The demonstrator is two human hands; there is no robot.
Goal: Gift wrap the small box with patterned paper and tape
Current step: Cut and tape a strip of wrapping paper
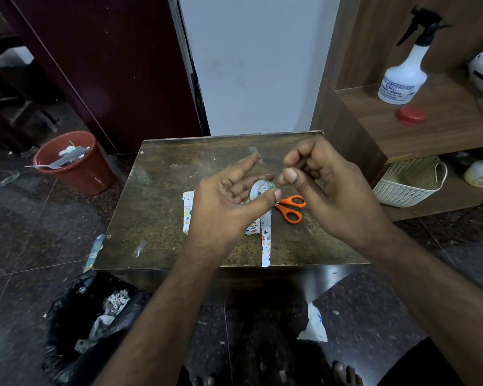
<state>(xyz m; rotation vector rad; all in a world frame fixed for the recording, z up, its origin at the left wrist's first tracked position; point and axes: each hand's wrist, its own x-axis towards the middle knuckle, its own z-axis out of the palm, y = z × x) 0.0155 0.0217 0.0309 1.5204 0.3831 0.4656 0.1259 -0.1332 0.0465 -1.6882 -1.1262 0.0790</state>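
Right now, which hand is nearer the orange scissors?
Right. The right hand hovers just above and beside the orange scissors; the left hand, gripping the tape roll, is further left.

The white spray bottle (402, 76) on the shelf (441, 126), far right of both hands, carries a label reading "AGRI SPRAYER (INDIA)". Smaller label lines below are illegible.

I see bare table (162, 207) left of my left hand (229, 201) fingers and beyond both sets of fingertips, w/ only a clear tape bit (255, 154) stuck up by the left index tip. Under the fingers it's crowded: tape roll (261, 188), orange scissors (290, 208) just right, patterned paper strip (266, 240) running toward me. Right of my right hand (326, 188) the shelf unit (418, 129) blocks.
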